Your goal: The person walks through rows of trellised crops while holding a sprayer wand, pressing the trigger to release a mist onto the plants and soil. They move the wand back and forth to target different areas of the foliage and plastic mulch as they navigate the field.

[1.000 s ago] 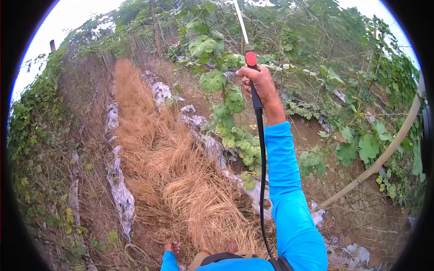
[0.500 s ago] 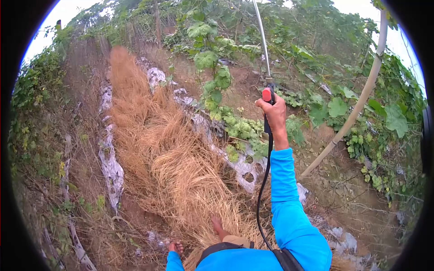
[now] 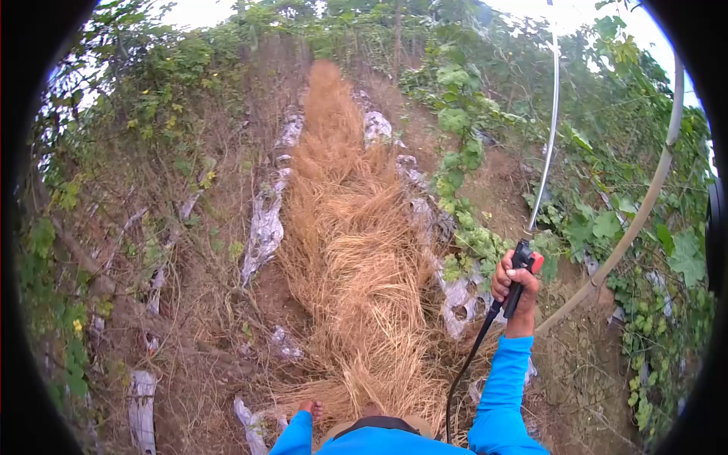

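My right hand (image 3: 516, 285) is wrapped round the black handle of a spray wand (image 3: 545, 171), out at arm's length on the right. A red trigger (image 3: 537, 262) sits on the handle, and the thin metal tube rises toward the plants at the upper right. From the handle's lower end a black hose (image 3: 472, 355) runs down to my body. Low by my waist, my left hand (image 3: 312, 410) shows only in small part beyond its blue sleeve. Its fingers look curled, and whatever they hold is hidden. A green climbing vine (image 3: 455, 121) grows just left of the wand.
Dry straw (image 3: 364, 250) covers the strip ahead of me, edged by torn silvery plastic sheet (image 3: 265, 227). A slanting pole (image 3: 644, 205) stands close on the right. Dried stems and vines (image 3: 152, 250) fill the left side, and leafy plants (image 3: 607, 227) crowd the right.
My view has turned left, so the straw strip now lies nearer the middle. My right hand has come lower and farther right in view with the wand, its grip turned to show curled fingers.
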Motion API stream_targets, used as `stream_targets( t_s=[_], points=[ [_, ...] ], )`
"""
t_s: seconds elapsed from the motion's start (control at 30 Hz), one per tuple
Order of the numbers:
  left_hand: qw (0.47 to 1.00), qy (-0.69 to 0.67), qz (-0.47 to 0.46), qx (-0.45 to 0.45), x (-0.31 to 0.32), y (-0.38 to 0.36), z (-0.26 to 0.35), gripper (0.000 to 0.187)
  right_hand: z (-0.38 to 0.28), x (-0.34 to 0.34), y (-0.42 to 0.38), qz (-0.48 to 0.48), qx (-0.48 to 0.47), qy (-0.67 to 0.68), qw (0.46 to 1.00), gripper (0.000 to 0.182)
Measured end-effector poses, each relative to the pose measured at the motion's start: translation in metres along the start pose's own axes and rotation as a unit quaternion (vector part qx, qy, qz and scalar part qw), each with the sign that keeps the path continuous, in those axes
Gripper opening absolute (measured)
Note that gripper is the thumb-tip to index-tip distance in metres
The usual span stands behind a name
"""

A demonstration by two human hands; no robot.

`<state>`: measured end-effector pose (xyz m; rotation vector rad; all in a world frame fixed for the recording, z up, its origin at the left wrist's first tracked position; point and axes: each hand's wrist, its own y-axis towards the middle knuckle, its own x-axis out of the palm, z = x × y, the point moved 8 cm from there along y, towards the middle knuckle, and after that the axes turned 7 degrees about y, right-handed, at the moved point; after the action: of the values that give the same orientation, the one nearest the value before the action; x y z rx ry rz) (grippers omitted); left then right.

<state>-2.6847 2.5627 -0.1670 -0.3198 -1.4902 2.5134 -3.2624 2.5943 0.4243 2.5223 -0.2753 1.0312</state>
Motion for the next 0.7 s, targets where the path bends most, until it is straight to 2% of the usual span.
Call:
stream_targets(
  t_s=[0.1,0.17,0.3,0.37,0.43,0.5,0.57,0.63,0.7],
  points=[
    [0.999,-0.024,0.022,0.016,0.012,-0.039,-0.016,0.022,0.024,0.024,-0.030,-0.105,0.059,0.091,0.989,0.026],
    [0.999,-0.015,-0.004,0.041,0.026,-0.050,-0.041,0.022,0.034,0.053,-0.056,-0.173,0.106,0.140,0.969,0.027],
    [0.998,-0.049,0.030,-0.004,0.041,-0.095,-0.121,0.023,0.053,0.101,-0.127,-0.306,0.214,0.254,0.892,0.029],
    [0.996,-0.087,-0.007,-0.023,0.047,-0.131,-0.157,0.023,0.061,0.106,-0.153,-0.269,0.210,0.249,0.907,0.029],
    [0.999,-0.049,0.013,-0.017,0.031,-0.149,-0.208,0.026,0.067,0.103,-0.173,-0.185,0.196,0.187,0.945,0.025],
    [0.996,-0.046,0.071,-0.033,0.016,-0.171,-0.248,0.026,0.072,0.106,-0.194,-0.176,0.209,0.181,0.945,0.024],
    [0.994,-0.071,0.078,-0.028,0.002,-0.185,-0.289,0.026,0.069,0.115,-0.218,-0.195,0.228,0.198,0.933,0.024],
    [0.990,-0.093,0.078,-0.066,-0.007,-0.198,-0.328,0.026,0.068,0.125,-0.245,-0.215,0.249,0.220,0.918,0.023],
    [0.986,-0.095,0.123,-0.056,-0.005,-0.217,-0.344,0.026,0.067,0.136,-0.268,-0.241,0.264,0.235,0.904,0.025]
  ],
)
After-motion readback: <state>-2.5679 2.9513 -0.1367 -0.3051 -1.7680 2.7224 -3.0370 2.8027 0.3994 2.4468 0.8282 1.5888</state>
